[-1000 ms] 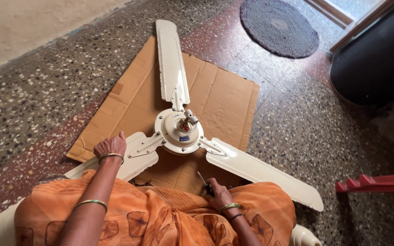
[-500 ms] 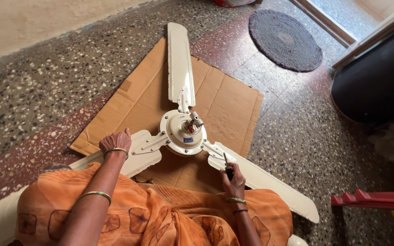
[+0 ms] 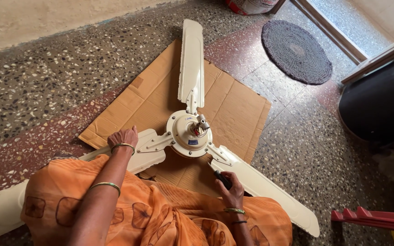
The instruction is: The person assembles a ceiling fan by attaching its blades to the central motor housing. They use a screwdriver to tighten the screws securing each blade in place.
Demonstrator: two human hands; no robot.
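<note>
Head view: a cream ceiling fan (image 3: 190, 134) with 3 blades lies on cardboard (image 3: 233, 114). The left hand (image 3: 123, 137) presses flat on 1 blade; the right hand (image 3: 231, 189) clamps a dark-handled screwdriver (image 3: 222, 178). The fan looks heavy and stiff, best gripped at the hub.
</note>
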